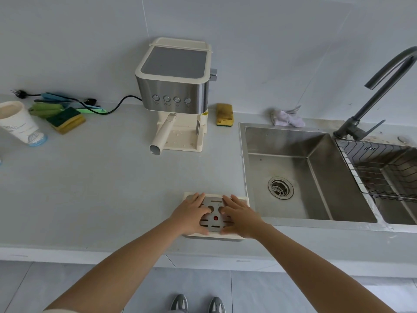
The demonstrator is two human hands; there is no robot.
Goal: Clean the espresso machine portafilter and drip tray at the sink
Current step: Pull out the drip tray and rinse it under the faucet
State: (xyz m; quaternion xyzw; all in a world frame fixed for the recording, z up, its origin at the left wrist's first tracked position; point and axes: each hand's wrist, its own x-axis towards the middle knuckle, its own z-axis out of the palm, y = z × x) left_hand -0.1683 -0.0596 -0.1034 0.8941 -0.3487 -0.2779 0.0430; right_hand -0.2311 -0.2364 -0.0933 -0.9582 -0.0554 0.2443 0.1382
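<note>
At the front edge of the counter, just left of the sink: this is where I see the work now.

Drip tray: the drip tray (pixel 215 234) lies flat on the counter (pixel 101 181), cream body with a metal grate on top, and its near side reaches a little over the counter edge. A small red dot shows in the middle of the grate.

Left hand: my left hand (pixel 191 214) lies on the left half of the tray, fingers spread over the grate and the thumb along the near rim. It presses or holds the tray from above, the palm is flat and not closed around anything.

Right hand: my right hand (pixel 241 219) does the same on the right half, fingers spread, thumb at the near rim. Both hands touch the tray; I cannot tell if they lift it.

Portafilter: the portafilter (pixel 162 134) is in the espresso machine (pixel 173 86), its cream handle points toward me and to the left.

Machine: it stands at the back of the counter near the wall. The bay under the handle has only the cream base with water drops on it.

Sink: the steel sink (pixel 293 168) is just right of the tray, with the drain strainer (pixel 280 188) in the bottom. A wire basket (pixel 383 168) sits in the right basin, and the faucet (pixel 370 105) rises behind it.

Other things: a yellow sponge (pixel 224 114) just right of the machine, a crumpled cloth (pixel 287 118) behind the sink, a green and yellow sponge (pixel 66 119) and a paper cup (pixel 20 123) far to the left.
</note>
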